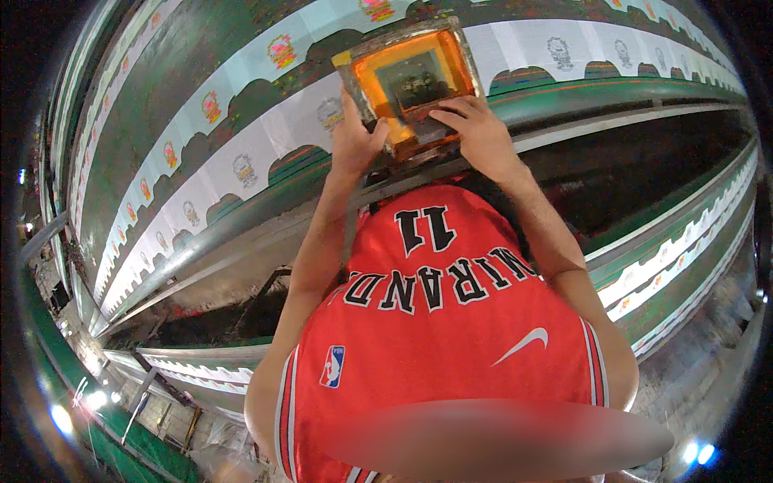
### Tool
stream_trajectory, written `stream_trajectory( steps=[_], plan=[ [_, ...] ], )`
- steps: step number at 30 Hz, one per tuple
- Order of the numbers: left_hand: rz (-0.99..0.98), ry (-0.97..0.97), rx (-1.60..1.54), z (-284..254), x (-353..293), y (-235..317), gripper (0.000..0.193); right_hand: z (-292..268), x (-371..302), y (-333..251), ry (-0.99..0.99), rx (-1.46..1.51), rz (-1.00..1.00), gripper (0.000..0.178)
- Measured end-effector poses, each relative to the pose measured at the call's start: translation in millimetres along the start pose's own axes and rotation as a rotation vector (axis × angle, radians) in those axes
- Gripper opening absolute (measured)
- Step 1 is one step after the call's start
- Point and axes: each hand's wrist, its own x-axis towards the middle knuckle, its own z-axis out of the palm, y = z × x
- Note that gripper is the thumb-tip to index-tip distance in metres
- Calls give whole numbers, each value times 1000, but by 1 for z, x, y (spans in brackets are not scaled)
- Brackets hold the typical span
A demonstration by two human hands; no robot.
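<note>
A small screen printing frame (403,37) with worn, paint-stained edges lies tilted over the near edge of a long table. Its inside is orange around a greenish see-through window with a dark motif. My left hand (358,138) grips the near left side of this frame, thumb on the inner face. At the opposite side, my right hand (481,135) bends over the near right corner, fingertips reaching inside. A dark strip lies by those fingertips; I cannot make out what it is. White scalloped fabric pieces (278,165) with grey printed motifs run beneath and beside the frame.
On the long green table (173,105), a farther row of pale pieces (233,95) carries colourful motifs. A metal rail (217,251) follows the table's near edge. Behind me, across a dark gap, another table (644,278) bears similar strips. Bright lamps (61,419) shine lower left.
</note>
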Motion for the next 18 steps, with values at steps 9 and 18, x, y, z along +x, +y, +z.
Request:
stream_trajectory(
  steps=[9, 18],
  plan=[
    [-251, -113, -60, 69, 32, 33, 102, -35, -21, 73, 23, 11, -18, 53],
    [-208, -115, 44, 68, 36, 31, 104, -43, -21, 67, -53, -61, -12, 50]
  ],
)
